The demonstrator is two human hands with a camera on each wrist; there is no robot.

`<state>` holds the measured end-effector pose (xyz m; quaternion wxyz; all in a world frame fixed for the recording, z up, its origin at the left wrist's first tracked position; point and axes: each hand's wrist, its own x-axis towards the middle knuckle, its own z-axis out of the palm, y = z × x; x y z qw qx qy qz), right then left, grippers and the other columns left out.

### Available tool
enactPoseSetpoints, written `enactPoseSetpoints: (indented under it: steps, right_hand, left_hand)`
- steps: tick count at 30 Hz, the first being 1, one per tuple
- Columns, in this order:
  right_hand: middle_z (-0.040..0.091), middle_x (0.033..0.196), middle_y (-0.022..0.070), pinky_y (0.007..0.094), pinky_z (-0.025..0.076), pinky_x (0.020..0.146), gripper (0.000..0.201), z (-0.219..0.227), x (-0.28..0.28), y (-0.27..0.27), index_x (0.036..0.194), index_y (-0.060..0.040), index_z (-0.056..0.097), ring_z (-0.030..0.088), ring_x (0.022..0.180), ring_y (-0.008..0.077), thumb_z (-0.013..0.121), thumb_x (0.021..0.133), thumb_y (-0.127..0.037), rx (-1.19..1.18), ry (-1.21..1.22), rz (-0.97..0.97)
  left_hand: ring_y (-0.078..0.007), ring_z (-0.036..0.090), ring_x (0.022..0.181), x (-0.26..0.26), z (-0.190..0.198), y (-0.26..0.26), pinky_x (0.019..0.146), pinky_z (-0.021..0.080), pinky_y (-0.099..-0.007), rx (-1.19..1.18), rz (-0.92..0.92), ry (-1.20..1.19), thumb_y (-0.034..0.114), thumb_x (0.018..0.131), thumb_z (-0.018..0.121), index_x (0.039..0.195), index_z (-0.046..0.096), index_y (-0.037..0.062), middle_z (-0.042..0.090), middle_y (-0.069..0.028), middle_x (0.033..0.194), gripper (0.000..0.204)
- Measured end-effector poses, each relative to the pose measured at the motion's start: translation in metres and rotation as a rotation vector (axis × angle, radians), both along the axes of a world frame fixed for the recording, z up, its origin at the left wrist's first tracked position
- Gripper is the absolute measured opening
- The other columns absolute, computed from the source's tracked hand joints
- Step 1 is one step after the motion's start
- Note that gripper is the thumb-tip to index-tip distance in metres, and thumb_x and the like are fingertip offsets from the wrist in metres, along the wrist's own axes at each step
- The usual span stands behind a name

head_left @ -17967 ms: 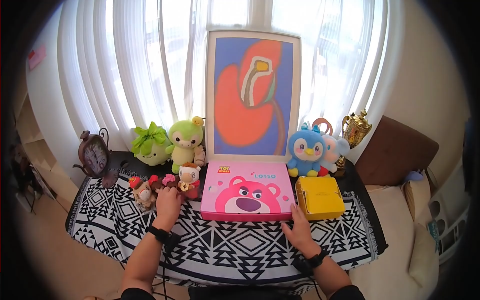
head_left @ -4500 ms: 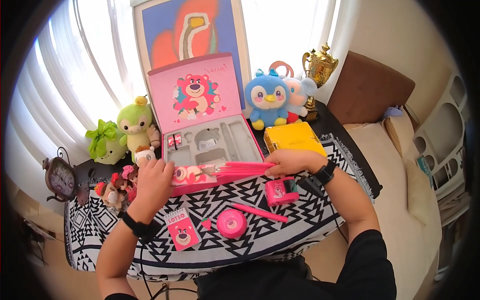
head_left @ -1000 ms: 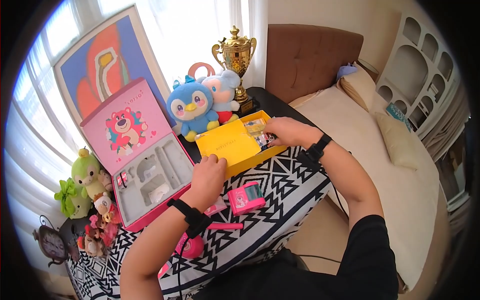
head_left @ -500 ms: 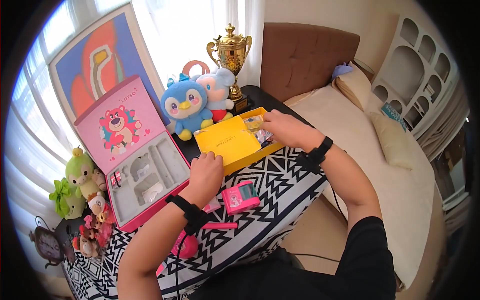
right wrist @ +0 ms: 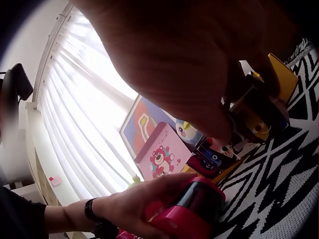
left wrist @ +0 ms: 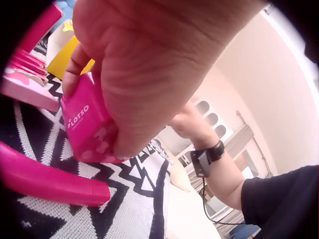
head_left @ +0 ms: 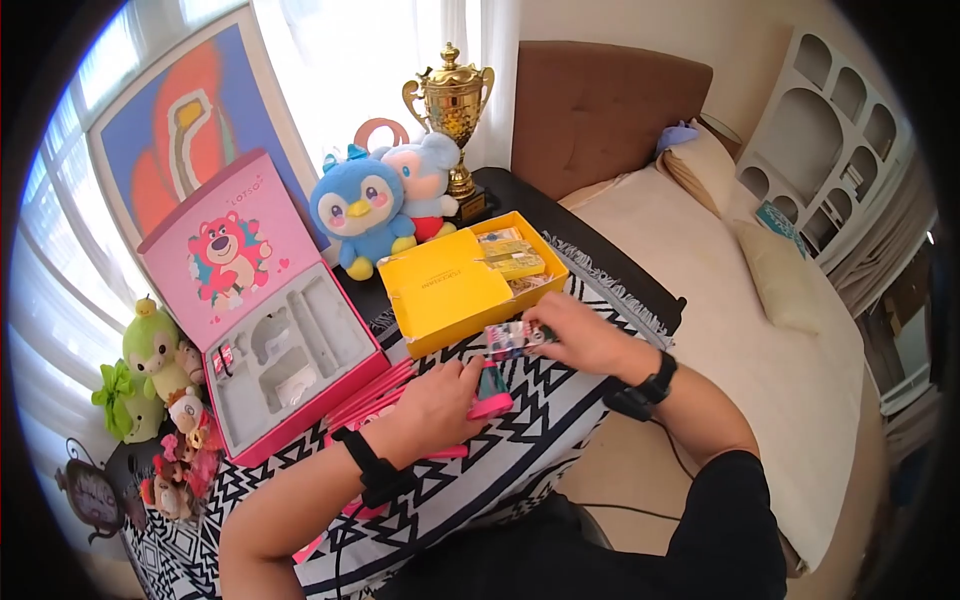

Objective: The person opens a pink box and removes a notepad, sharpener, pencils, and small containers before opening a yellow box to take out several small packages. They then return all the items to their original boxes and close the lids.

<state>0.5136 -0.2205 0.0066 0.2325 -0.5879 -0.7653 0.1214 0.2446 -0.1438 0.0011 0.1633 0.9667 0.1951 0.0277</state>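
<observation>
My left hand (head_left: 435, 408) grips a pink pencil sharpener (left wrist: 89, 124) marked LOTSO, fingers on one side and thumb on the other, low over the patterned cloth. Its dark see-through window faces the right wrist camera. My right hand (head_left: 590, 340) pinches a small printed box (head_left: 510, 338) with cartoon eyes on it, just in front of the yellow box (head_left: 445, 285). That yellow box is partly uncovered at its right end, where more small packages (head_left: 512, 258) show. Pink pencils (head_left: 370, 390) lie left of my left hand. A thick pink stick (left wrist: 55, 179) rests on the cloth nearby.
An open pink box (head_left: 190, 270) with a grey moulded insert stands at left, its lid up against a framed picture (head_left: 150, 110). Blue plush toys (head_left: 355, 205) and a gold trophy (head_left: 452, 100) stand behind the yellow box. Smaller plush toys and a clock (head_left: 95, 490) line the left.
The pink box was closed earlier and has been opened and emptied onto the cloth. My right hand has lifted the small box from the yellow box; my left moved from its lid to the sharpener.
</observation>
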Motion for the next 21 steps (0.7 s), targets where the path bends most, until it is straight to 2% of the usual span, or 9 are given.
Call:
enactPoseSetpoints:
  steps: [2,6,8,10,12,13,16,17,21]
  right_hand:
    - [0.059,0.109,0.0153,0.0404,0.048,0.094,0.042,-0.014,-0.01,0.006,0.119,-0.0035,0.061,0.057,0.108,0.034,0.079,0.082,-0.014,-0.005,0.021,0.022]
    - [0.061,0.107,0.0153,0.041,0.049,0.092,0.035,-0.009,-0.015,0.021,0.114,-0.0036,0.064,0.059,0.107,0.0343,0.077,0.085,-0.018,-0.028,0.003,0.114]
    - [0.065,0.103,0.0159,0.0441,0.051,0.089,0.03,0.007,-0.002,0.041,0.107,-0.0034,0.07,0.062,0.103,0.0377,0.076,0.087,-0.024,0.041,-0.017,0.032]
    - [0.067,0.102,0.0163,0.0447,0.053,0.088,0.026,0.008,0.018,0.067,0.101,-0.0043,0.072,0.064,0.1,0.0386,0.075,0.086,-0.026,0.145,-0.067,-0.038]
    - [0.067,0.106,0.0167,0.0448,0.054,0.09,0.029,0.013,0.033,0.092,0.107,-0.0049,0.072,0.064,0.105,0.0371,0.077,0.084,-0.022,0.029,-0.383,-0.174]
    - [0.067,0.106,0.0167,0.0448,0.054,0.09,0.029,0.01,0.038,0.102,0.107,-0.0049,0.072,0.064,0.105,0.0371,0.077,0.084,-0.022,0.038,-0.388,-0.175]
    - [0.067,0.108,0.0169,0.0444,0.054,0.092,0.032,0.012,0.042,0.123,0.11,-0.0039,0.072,0.064,0.108,0.0362,0.079,0.082,-0.018,-0.092,-0.489,-0.115]
    - [0.067,0.11,0.0171,0.0439,0.054,0.092,0.033,0.014,0.038,0.126,0.111,-0.0034,0.072,0.065,0.108,0.0357,0.079,0.081,-0.017,-0.12,-0.524,-0.116]
    - [0.067,0.113,0.0157,0.0404,0.054,0.093,0.036,0.011,0.034,0.135,0.117,-0.0063,0.071,0.065,0.108,0.0314,0.078,0.084,-0.016,-0.236,-0.579,-0.135]
  left_hand:
    - [-0.0374,0.063,0.106,-0.003,0.006,-0.004,0.088,0.053,-0.0438,-0.006,0.005,0.065,0.041,0.078,0.081,0.142,0.044,-0.0018,0.062,-0.0206,0.108,0.085]
    - [-0.0373,0.063,0.104,-0.016,0.015,-0.004,0.089,0.053,-0.0442,-0.016,-0.027,0.103,0.043,0.08,0.08,0.141,0.046,-0.0019,0.062,-0.0207,0.109,0.083]
    - [-0.0373,0.063,0.104,-0.018,0.02,-0.005,0.091,0.052,-0.0447,0.059,-0.019,-0.099,0.044,0.081,0.079,0.138,0.05,-0.0026,0.062,-0.0207,0.11,0.08]
    - [-0.0375,0.061,0.109,-0.011,0.026,0.004,0.094,0.051,-0.0454,0.033,-0.003,-0.067,0.044,0.083,0.077,0.136,0.053,-0.0038,0.062,-0.0217,0.116,0.075]
    - [-0.0394,0.058,0.118,-0.005,0.012,0.022,0.1,0.048,-0.0468,0.216,0.039,-0.23,0.042,0.087,0.074,0.136,0.053,-0.0046,0.061,-0.0231,0.125,0.071]
    - [-0.0422,0.052,0.129,-0.002,0.013,0.026,0.108,0.043,-0.048,0.259,0.092,-0.157,0.042,0.09,0.07,0.138,0.051,-0.0049,0.055,-0.0255,0.138,0.07]
    - [-0.0437,0.047,0.137,0.001,-0.006,0.045,0.113,0.039,-0.0483,0.213,0.123,-0.079,0.044,0.091,0.067,0.14,0.049,-0.005,0.049,-0.0268,0.147,0.072]
    - [-0.0394,0.042,0.143,0.0,-0.006,0.047,0.117,0.035,-0.0508,0.202,0.123,-0.007,0.046,0.091,0.064,0.145,0.045,-0.0041,0.045,-0.0248,0.151,0.076]
    - [-0.0391,0.041,0.143,-0.002,-0.008,0.046,0.116,0.036,-0.0512,0.204,0.116,-0.009,0.047,0.091,0.064,0.144,0.046,-0.004,0.046,-0.0245,0.151,0.075]
